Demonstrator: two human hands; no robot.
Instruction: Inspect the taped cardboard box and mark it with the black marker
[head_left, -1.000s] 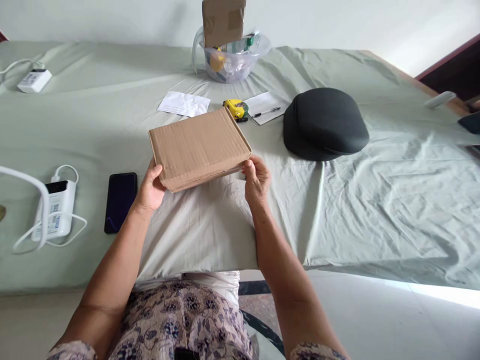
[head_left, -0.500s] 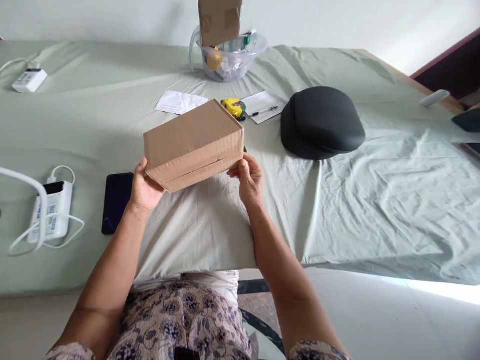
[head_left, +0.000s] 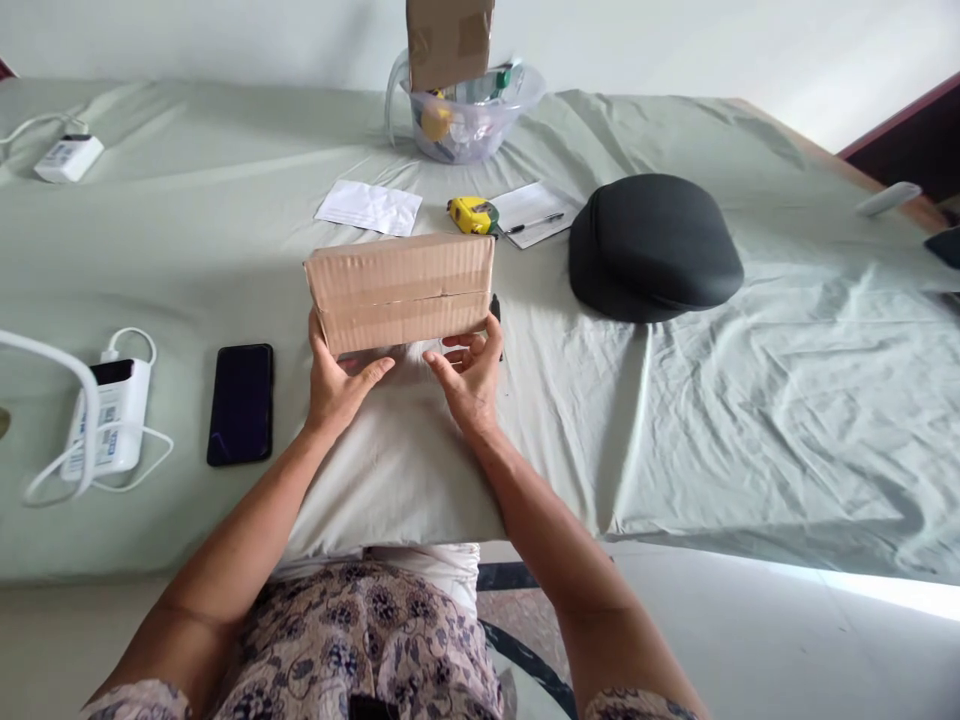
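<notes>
A brown cardboard box [head_left: 401,300] is held up in front of me, its taped long side with a seam facing me. My left hand [head_left: 334,385] grips its lower left corner, the thumb stretched out below the near edge. At the lower right corner, my right hand [head_left: 472,375] supports it with fingers under and beside it. Parts of the fingers are hidden behind the box. Just right of the box, a black marker-like object [head_left: 496,308] is partly covered.
A smartphone [head_left: 241,404] and a white power bank [head_left: 112,418] with cables lie left. Behind are a folded white paper [head_left: 369,207], a tape measure [head_left: 472,214], a pen on a notepad [head_left: 536,205], a black cap [head_left: 656,245] and a plastic basket [head_left: 480,130] holding another box [head_left: 448,45].
The box has been turned and tilted so its seamed side faces me more squarely, and its top shows less. My left hand has moved right, and both thumbs have come below the box.
</notes>
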